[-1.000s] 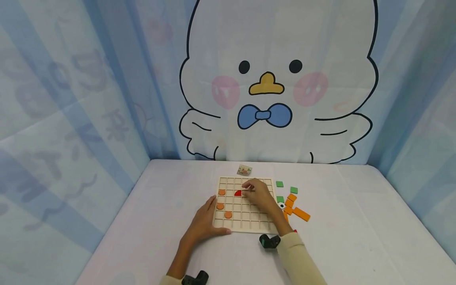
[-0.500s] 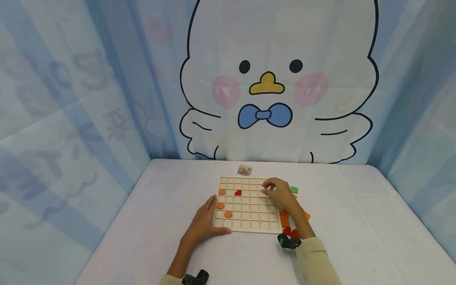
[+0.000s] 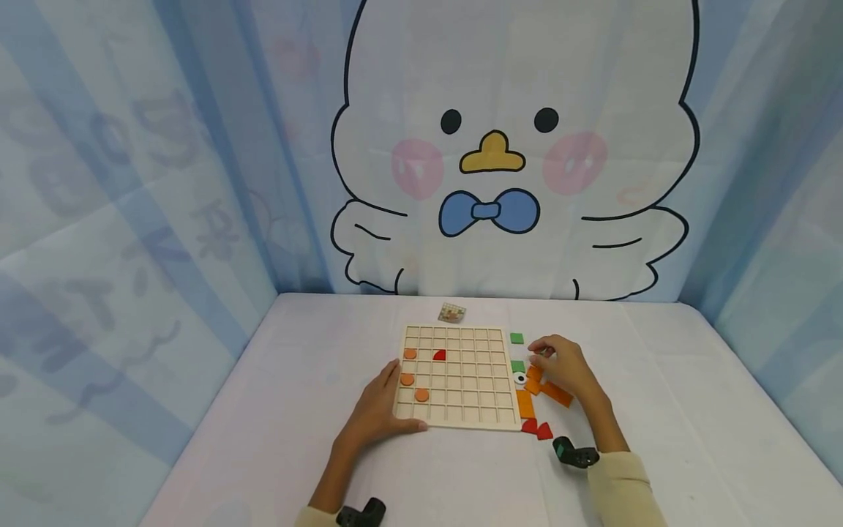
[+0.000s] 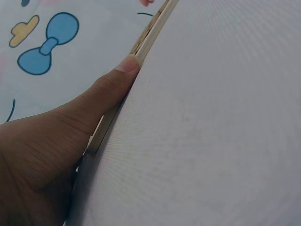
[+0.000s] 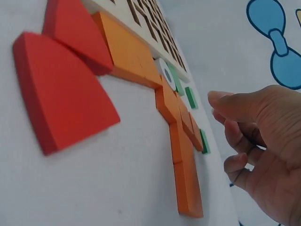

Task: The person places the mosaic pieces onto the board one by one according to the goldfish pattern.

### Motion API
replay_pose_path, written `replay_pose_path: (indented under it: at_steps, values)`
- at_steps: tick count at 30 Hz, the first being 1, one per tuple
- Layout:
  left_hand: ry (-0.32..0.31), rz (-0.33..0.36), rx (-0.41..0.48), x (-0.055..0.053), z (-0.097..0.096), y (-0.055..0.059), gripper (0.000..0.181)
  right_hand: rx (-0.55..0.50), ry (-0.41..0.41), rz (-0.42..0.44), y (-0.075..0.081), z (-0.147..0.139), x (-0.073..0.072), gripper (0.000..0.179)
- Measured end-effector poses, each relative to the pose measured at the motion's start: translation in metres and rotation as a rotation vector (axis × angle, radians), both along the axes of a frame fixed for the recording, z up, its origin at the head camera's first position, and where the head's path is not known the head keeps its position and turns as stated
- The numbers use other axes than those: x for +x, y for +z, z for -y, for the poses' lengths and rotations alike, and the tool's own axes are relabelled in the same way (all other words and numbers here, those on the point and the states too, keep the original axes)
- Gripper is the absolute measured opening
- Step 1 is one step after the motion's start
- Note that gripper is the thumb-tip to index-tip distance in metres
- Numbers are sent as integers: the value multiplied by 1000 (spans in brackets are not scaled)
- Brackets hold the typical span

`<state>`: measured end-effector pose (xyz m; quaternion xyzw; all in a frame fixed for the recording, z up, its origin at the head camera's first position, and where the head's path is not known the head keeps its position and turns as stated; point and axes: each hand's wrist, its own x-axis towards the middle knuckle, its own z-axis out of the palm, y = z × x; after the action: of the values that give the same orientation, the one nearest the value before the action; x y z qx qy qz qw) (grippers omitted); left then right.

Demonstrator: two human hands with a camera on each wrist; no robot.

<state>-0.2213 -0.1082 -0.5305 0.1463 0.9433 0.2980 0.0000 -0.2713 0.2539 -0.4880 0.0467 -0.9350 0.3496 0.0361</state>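
Observation:
My left hand (image 3: 378, 410) rests at the front left corner of a pale wooden grid board (image 3: 467, 423). Its fingers lie along the left edge, and the thumb (image 4: 113, 84) presses the near edge. Three orange discs (image 3: 421, 395) and a red quarter-round piece (image 3: 439, 356) sit in the board's squares. Beyond the board's right edge, my right hand (image 3: 565, 364) hovers over the loose pieces, fingers loosely bent and nothing seen between them. Nearest to it are a green piece (image 5: 204, 141) and the orange blocks (image 5: 188, 179).
Two red quarter-round pieces (image 5: 66, 94) lie near the board's front right corner. Along the right edge are an orange block (image 3: 525, 404), a white eye-like disc (image 3: 520, 378) and green pieces (image 3: 516, 338). A small patterned card (image 3: 452, 313) lies behind the board.
My right hand has moved right from above the red piece on the board to the loose pieces beside it. The red piece stays in its square; the left hand has not moved.

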Motion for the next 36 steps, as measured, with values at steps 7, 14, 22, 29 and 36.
replay_pose_path:
  at_steps: [7,14,22,29,36]
  values:
    - [8,3,9,0,0,-1,127,75,12,17,-3,-14,5,22]
    - [4,17,20,1,1,0,126,128,79,14,-10,-21,3,27]
    - [5,14,2,-1,1,-1,127,95,75,31,-12,-25,-1,24]
    - [10,18,7,0,-1,-1,127,103,98,13,-14,-27,-2,19]
    - [14,21,6,-1,0,-1,127,133,108,-8,-17,-26,-4,20]
